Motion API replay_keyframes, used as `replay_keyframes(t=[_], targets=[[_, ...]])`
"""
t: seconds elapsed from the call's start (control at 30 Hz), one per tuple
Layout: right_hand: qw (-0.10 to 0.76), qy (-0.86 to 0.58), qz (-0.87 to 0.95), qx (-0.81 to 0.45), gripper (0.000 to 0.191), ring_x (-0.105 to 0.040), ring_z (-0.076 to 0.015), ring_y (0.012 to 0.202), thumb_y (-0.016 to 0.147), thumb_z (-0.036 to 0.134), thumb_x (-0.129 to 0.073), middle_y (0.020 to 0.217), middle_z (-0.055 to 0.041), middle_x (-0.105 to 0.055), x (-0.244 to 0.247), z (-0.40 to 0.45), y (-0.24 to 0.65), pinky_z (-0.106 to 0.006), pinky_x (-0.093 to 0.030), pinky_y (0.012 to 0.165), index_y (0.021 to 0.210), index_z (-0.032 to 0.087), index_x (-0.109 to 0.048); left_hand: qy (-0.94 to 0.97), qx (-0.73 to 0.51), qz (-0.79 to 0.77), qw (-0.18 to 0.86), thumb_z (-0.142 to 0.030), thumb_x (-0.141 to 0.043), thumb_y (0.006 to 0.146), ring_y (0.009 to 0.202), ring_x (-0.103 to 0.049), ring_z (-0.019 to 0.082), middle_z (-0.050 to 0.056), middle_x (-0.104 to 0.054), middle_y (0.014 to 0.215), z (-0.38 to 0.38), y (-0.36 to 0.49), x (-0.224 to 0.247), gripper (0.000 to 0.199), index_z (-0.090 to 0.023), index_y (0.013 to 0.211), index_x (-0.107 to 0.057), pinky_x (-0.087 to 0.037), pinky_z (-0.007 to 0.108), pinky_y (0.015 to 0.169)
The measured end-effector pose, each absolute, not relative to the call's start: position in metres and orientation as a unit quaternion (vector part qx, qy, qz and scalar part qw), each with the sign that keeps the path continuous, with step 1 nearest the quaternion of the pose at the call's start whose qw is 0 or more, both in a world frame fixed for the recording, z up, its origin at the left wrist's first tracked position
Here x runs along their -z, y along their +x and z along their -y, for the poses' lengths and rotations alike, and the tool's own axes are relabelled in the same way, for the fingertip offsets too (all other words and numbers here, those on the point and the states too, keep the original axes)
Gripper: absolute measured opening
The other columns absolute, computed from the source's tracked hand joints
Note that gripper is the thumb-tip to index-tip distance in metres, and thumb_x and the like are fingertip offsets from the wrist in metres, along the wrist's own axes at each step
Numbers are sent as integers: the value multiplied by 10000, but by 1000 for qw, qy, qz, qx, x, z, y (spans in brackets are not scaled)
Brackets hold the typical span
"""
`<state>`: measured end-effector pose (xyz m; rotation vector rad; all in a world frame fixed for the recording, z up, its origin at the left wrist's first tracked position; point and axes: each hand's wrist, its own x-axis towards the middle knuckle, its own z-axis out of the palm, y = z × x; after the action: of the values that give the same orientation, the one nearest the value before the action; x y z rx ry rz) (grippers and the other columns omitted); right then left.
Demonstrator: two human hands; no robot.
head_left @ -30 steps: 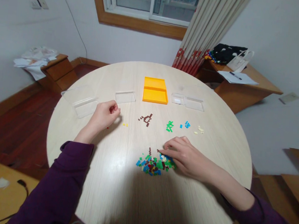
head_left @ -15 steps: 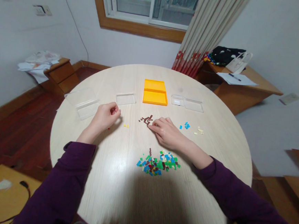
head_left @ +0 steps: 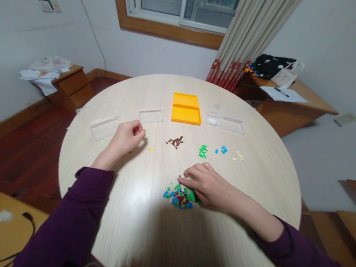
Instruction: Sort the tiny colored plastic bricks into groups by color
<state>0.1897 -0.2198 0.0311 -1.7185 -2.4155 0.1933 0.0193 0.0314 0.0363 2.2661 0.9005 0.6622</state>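
Observation:
My left hand rests on the left of the table with its fingers curled; whatever they might hold is hidden. A red bit peeks out beneath it, and small yellow bricks lie to its right. Over a mixed pile of small toy bricks is my right hand, one finger stretched out to touch a brown brick at the pile's far edge. It covers the pile's right part. Farther off are sorted groups: brown bricks, green bricks, blue bricks and cream bricks.
Along the far side of the round table stand an open yellow case, a clear tray, an open clear box and a larger clear box at left. A side desk holds paper and bags.
My right hand has moved back from the brown group to the mixed pile, uncovering the green bricks. My left hand has stayed in place, still curled.

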Motion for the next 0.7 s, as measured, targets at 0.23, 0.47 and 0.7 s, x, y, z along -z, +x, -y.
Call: replay_keyframes(t=[0.23,0.47,0.7], targets=[[94,-613,784,-27,376,-487,-228,951,960,107,-382,1021,-111,-635,-21,180,212,-374,-319,808,1193,178,-669,855,-252,-339,300,-189,-535,759,545,-392,126,-35,-450,535,-32,19,-36,191,-210,592,-444,-313,301,585],[108,-617,780,-1,363,-486,-233,950,982,126,-359,1036,-121,-643,-32,160,218,-373,-311,803,1158,151,-676,852,-255,-340,305,-197,-529,769,552,-401,126,-34,-453,546,-33,18,-35,193,-209,599,-438,-317,301,589],[116,-583,803,-40,353,-503,-227,928,980,131,-375,1018,-122,-653,-34,216,204,-380,-342,803,1186,160,-660,860,-243,-337,297,-206,-532,766,552,-398,125,-36,-446,538,-31,20,-36,188,-210,602,-439,-328,297,593]])
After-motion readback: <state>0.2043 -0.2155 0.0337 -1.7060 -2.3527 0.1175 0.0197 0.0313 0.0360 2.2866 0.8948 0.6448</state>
